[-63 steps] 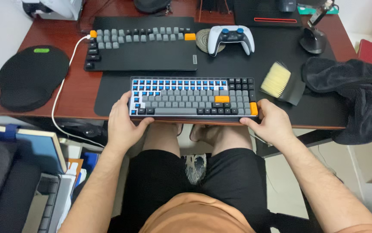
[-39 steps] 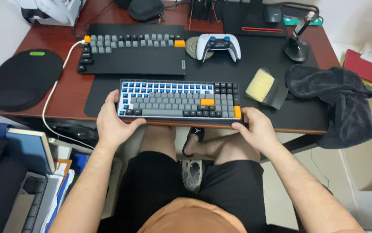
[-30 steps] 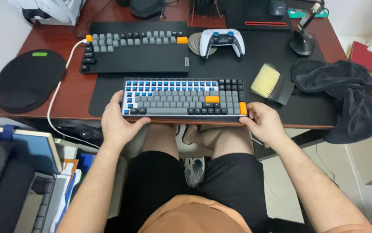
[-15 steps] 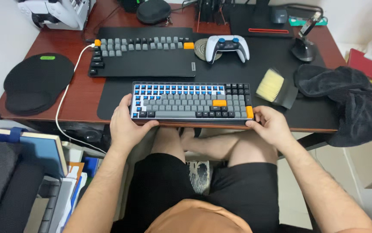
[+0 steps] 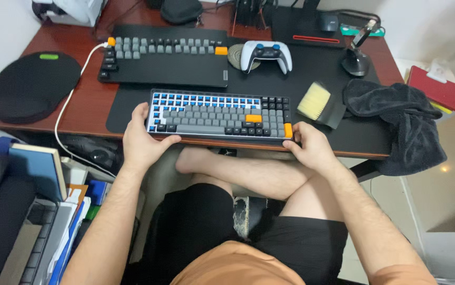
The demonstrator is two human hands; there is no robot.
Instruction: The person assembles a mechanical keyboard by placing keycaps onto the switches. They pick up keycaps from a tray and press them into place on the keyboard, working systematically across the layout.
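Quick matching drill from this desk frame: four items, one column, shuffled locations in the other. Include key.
Things:
1. keyboard
2. game controller
3. brush
4. dark towel

Places or states:
A. draped over the desk's right edge
B. lying right of the keyboard, pale bristles showing
C. held at both ends by the left hand and right hand
D. at the back of the desk mat, white with blue sticks

Pairs: 1-C, 2-D, 3-B, 4-A
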